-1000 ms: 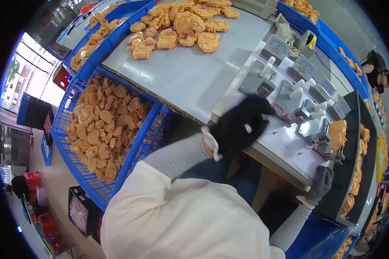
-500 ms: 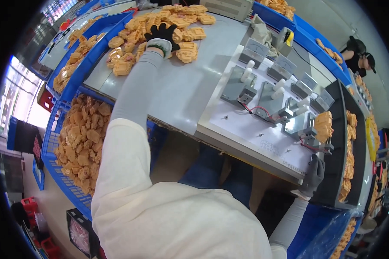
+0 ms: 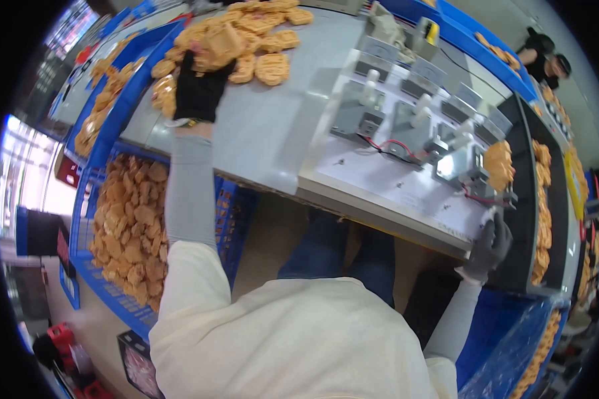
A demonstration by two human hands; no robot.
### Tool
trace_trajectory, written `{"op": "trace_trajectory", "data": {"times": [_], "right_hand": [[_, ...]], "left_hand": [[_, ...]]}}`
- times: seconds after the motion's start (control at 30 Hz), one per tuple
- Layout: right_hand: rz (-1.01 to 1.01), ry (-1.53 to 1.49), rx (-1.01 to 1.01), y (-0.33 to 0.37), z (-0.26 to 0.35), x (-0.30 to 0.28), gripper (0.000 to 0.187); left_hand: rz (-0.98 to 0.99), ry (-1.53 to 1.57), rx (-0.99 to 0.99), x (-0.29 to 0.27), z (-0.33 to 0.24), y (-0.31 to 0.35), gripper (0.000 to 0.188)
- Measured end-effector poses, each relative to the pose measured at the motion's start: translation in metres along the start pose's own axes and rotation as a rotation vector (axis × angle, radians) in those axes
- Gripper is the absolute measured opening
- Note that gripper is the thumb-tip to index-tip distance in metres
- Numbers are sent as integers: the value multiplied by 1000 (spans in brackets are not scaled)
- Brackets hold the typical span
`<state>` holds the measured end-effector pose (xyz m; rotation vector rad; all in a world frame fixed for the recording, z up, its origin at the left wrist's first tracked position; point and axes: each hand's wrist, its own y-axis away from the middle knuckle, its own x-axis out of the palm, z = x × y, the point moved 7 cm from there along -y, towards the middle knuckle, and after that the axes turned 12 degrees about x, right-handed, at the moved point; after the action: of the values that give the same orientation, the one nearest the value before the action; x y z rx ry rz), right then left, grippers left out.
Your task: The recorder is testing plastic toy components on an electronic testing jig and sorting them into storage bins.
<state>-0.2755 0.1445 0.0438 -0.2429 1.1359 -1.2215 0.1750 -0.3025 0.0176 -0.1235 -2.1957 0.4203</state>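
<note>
My left hand (image 3: 199, 96), in a black glove, is closed on a yellow-orange moulded plastic piece (image 3: 224, 41) at the edge of a pile of similar pieces (image 3: 263, 23) on the grey table. Its fingers stand on both sides of the piece. My right hand (image 3: 490, 246), in a grey glove, is at the near right corner of a white fixture board (image 3: 393, 183). Its fingers are loosely bent and apart, and nothing shows in them. Just beyond that hand, another moulded piece (image 3: 498, 166) sits on the rightmost metal clamp of the board.
Grey blocks with white posts (image 3: 419, 110) and red and black wires stand on the board. A dark tray (image 3: 527, 233) holds moulded pieces at the right. A blue basket (image 3: 80, 249) full of tan pieces is at the left. One person (image 3: 546, 60) is at the far right.
My left hand has gone from spread over the pile to gripping one piece, drawing slightly back and left. My right hand's fingers have loosened at the board's corner. The view has shifted slightly.
</note>
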Motion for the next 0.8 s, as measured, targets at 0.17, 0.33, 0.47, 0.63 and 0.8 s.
{"op": "trace_trajectory", "data": {"times": [0.17, 0.33, 0.47, 0.63, 0.8], "right_hand": [[-36, -266, -287, 18, 108, -33, 26], [822, -981, 303, 33, 213, 41, 66], [783, -1202, 187, 28, 239, 45, 60], [944, -934, 173, 18, 228, 51, 46], [240, -513, 155, -13, 159, 66, 31]], "left_hand": [[-155, 200, -372, 78, 11, 103, 45], [87, 403, -560, 156, 18, 186, 40], [645, -319, -200, 187, 1, 218, 62], [652, -10, -631, 170, 14, 225, 71], [606, -1135, 199, 121, 8, 175, 44]]}}
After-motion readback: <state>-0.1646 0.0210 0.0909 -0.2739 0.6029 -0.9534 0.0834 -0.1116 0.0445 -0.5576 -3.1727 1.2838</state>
